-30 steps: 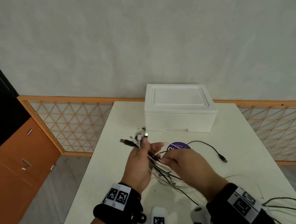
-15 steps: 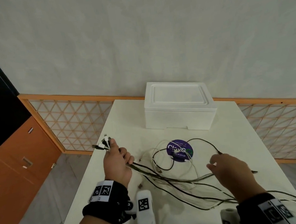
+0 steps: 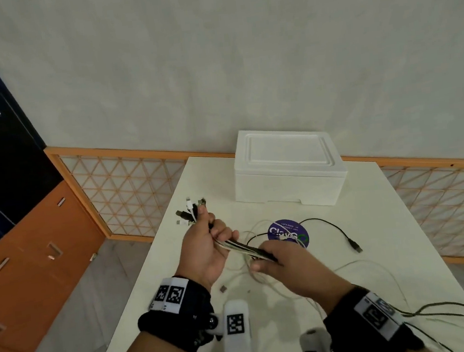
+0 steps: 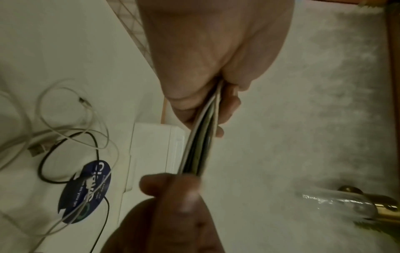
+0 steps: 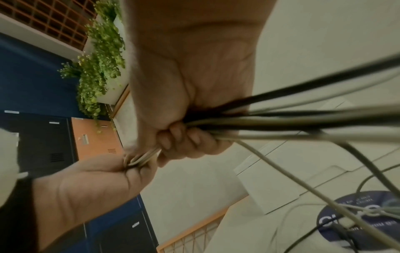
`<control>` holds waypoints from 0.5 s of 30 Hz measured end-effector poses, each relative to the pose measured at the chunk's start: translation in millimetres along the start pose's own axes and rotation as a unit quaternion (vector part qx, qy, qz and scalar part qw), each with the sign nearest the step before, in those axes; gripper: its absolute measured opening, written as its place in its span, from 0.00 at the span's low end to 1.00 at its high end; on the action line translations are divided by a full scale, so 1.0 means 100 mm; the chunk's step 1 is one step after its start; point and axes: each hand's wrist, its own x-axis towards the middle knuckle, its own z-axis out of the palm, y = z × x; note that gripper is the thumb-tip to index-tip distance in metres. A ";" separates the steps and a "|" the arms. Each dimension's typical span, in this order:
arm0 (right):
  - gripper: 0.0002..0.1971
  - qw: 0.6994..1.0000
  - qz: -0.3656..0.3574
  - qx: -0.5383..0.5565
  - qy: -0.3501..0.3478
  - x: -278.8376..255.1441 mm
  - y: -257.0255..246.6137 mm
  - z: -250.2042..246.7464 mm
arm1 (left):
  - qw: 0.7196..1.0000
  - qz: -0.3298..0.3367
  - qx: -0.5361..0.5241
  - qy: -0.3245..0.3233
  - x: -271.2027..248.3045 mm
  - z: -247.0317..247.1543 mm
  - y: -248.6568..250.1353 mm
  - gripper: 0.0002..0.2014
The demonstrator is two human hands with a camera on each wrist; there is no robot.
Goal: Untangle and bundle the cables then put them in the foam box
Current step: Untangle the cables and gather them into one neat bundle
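Observation:
A bundle of black and white cables (image 3: 244,249) is stretched between my two hands above the white table (image 3: 388,231). My left hand (image 3: 207,243) grips the bundle near its plugs (image 3: 190,211), which stick out past my thumb. Just to the right, my right hand (image 3: 271,259) grips the same cables (image 5: 281,123), whose loose lengths trail over the table toward the near right. The left wrist view shows the cables (image 4: 199,150) running taut from my left fist to my right fingers. The white foam box (image 3: 288,178) stands at the table's far end with its lid on.
A round purple sticker (image 3: 286,231) lies on the table under loops of cable. One black cable's USB plug (image 3: 355,246) lies right of it. A small loose piece (image 3: 223,289) rests near my left wrist. Orange and dark cabinets (image 3: 25,240) stand left of the table.
My right hand has come back left from the far end of the cables and closed on the bundle beside my left hand. My left hand rose slightly and shifted right.

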 end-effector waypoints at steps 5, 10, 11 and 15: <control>0.29 1.000 -0.006 -0.012 0.016 0.05 -0.02 0.02 | 1.000 0.020 0.000 -0.018 0.01 -0.02 -0.03 0.15; 0.23 0.989 0.050 -0.140 0.007 0.13 -0.06 0.21 | 0.961 0.116 0.245 -0.051 -0.09 0.06 -0.14 0.17; 0.24 0.985 0.063 -0.159 -0.002 0.15 -0.05 0.23 | 0.940 0.126 0.312 -0.055 -0.11 0.05 -0.18 0.17; 0.26 0.983 0.090 -0.160 -0.023 0.20 0.04 0.18 | 0.946 0.095 0.304 -0.066 -0.11 -0.01 -0.19 0.14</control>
